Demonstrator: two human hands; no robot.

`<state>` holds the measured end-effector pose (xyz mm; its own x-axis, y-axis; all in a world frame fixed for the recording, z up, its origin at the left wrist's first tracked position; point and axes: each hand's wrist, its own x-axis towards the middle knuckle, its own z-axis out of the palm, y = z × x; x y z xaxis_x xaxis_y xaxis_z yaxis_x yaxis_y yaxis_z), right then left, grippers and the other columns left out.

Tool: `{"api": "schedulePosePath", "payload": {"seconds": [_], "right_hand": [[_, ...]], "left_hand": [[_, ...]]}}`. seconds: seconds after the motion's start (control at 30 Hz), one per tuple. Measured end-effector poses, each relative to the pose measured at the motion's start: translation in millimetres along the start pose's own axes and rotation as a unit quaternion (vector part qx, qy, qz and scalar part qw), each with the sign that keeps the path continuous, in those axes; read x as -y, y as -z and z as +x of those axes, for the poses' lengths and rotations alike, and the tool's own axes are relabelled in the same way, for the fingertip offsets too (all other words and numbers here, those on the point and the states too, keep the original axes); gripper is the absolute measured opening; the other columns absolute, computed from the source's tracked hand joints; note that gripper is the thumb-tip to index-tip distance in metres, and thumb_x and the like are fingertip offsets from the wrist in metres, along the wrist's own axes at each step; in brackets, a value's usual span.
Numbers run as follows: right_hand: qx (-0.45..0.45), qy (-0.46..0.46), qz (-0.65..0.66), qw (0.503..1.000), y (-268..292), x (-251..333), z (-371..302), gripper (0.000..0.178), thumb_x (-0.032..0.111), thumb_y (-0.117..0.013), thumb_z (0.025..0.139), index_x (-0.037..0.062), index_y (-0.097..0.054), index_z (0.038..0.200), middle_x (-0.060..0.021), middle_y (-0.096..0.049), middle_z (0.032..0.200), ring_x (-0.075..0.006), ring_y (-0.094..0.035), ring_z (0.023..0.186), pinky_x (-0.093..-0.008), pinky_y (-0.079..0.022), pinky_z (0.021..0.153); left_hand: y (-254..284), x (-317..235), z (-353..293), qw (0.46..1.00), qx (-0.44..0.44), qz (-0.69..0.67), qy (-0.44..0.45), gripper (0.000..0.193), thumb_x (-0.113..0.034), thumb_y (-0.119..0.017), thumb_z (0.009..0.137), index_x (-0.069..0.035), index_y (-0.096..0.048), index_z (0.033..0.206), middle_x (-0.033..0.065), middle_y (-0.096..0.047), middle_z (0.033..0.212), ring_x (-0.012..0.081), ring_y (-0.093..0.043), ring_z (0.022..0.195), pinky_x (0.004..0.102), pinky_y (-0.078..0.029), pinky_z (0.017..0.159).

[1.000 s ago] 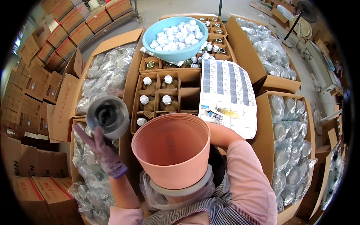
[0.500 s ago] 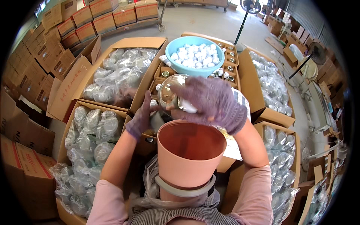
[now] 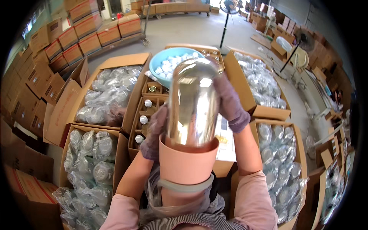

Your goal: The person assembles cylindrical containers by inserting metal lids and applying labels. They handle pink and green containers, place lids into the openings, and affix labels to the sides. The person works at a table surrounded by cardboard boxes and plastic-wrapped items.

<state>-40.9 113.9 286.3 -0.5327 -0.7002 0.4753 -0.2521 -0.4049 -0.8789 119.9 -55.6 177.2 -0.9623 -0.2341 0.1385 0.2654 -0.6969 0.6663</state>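
Note:
A shiny silver vacuum flask liner (image 3: 191, 107) stands rounded end up, its lower end just inside the mouth of a pink flask casing (image 3: 188, 165). My gloved right hand (image 3: 230, 101) grips the liner's right side near the top. Against its lower left side, beside the casing's rim, my gloved left hand (image 3: 155, 132) is closed on it, slightly blurred. The casing rests upright close to my body, with a pale grey ring (image 3: 186, 186) around its lower part and clear plastic film beside it.
A blue basin (image 3: 159, 61) of small white pieces sits on a divided carton (image 3: 134, 130) holding white-tipped liners. Open cartons of plastic-wrapped glass parts (image 3: 92, 161) flank me on both sides. Stacked boxes (image 3: 88, 42) stand far left; a standing fan (image 3: 224, 30) is at the back.
The liner has swung upright and come toward me, its lower end now in the casing's mouth. Both hands moved with it, the right to its upper side.

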Motion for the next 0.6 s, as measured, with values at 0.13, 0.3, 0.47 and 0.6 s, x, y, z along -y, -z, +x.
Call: {"api": "schedulePosePath", "payload": {"seconds": [0.13, 0.3, 0.47, 0.6], "right_hand": [[0.046, -0.138, -0.048, 0.988, -34.9, 14.6, -42.5, 0.076, 0.021, -0.077, 0.080, 0.0038, -0.043, 0.146, -0.0133, -0.055, 0.133, -0.0188, -0.052, 0.122, -0.0334, -0.042, 0.104], [0.230, -0.067, -0.282, 0.929, -29.3, 30.1, -51.4, 0.069, 0.032, -0.076, 0.083, 0.0026, -0.052, 0.140, -0.0176, -0.059, 0.132, -0.0273, -0.057, 0.123, -0.0384, -0.045, 0.104], [0.335, -0.082, -0.279, 0.896, -16.9, 27.9, -29.5, 0.065, 0.059, -0.051, 0.095, 0.0056, -0.060, 0.130, -0.0114, -0.068, 0.114, -0.0234, -0.065, 0.107, -0.0378, -0.049, 0.097], [0.429, -0.184, -0.404, 0.787, -43.8, 40.5, 2.4, 0.049, 0.046, -0.048, 0.099, 0.0076, -0.063, 0.127, -0.0126, -0.068, 0.113, -0.0261, -0.063, 0.107, -0.0340, -0.048, 0.098]], "left_hand": [[3.9, 3.3, -32.0, 0.985, -0.018, 0.108, -0.135, 0.079, -0.057, -0.053, 0.097, 0.001, -0.037, 0.148, 0.0167, -0.052, 0.142, 0.0280, -0.054, 0.129, 0.0413, -0.047, 0.108], [-35.6, -6.7, -43.7, 0.952, -0.121, 0.242, -0.145, 0.079, -0.065, -0.040, 0.100, -0.002, -0.037, 0.147, 0.0199, -0.054, 0.137, 0.0289, -0.056, 0.125, 0.0429, -0.049, 0.105], [-36.7, 0.5, -43.3, 0.890, -0.135, 0.387, -0.201, 0.073, -0.061, -0.033, 0.103, -0.001, -0.040, 0.145, 0.0194, -0.054, 0.136, 0.0279, -0.058, 0.122, 0.0431, -0.049, 0.103], [-32.4, -4.9, -49.3, 0.762, -0.153, 0.564, -0.278, 0.064, -0.052, -0.036, 0.106, 0.003, -0.051, 0.135, 0.0165, -0.056, 0.136, 0.0249, -0.058, 0.119, 0.0394, -0.048, 0.100]]}}
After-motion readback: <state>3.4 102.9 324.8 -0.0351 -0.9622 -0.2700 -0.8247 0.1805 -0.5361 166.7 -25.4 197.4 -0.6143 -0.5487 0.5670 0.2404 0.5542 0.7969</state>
